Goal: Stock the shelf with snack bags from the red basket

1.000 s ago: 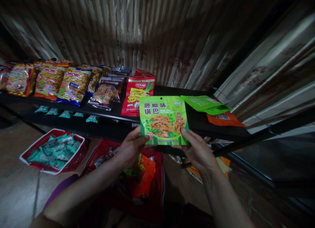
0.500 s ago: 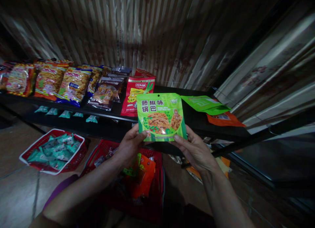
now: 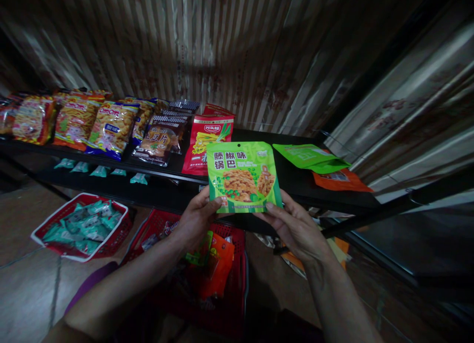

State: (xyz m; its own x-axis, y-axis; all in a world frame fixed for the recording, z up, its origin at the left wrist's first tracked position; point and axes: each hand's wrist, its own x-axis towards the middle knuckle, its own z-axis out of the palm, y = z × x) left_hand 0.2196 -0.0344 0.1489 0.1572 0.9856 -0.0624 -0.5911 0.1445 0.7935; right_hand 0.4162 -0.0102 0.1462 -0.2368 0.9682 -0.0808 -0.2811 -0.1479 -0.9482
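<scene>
A green snack bag [image 3: 244, 177] with a picture of crispy pieces faces me, held upright in front of the black shelf's edge. My left hand [image 3: 200, 217] pinches its lower left corner, thumb on the front. On the lower right corner my right hand [image 3: 289, 219] grips in the same way. The fingers behind the bag are hidden. Just behind it on the left stands a red snack bag [image 3: 209, 140]. To the right, another green bag [image 3: 309, 157] lies flat over an orange bag [image 3: 338, 179] on the shelf.
Several noodle-snack bags [image 3: 111, 128] and brown chip bags [image 3: 157, 140] line the black shelf [image 3: 255, 135] on the left. Below stand a red basket [image 3: 126, 223] of teal packets and a larger red basket [image 3: 240, 264] holding orange and green bags. A striped curtain [image 3: 229, 52] hangs behind.
Almost nothing differs. The view has shifted very slightly, and my right thumb sits a little further right on the green snack bag, which both hands still hold.
</scene>
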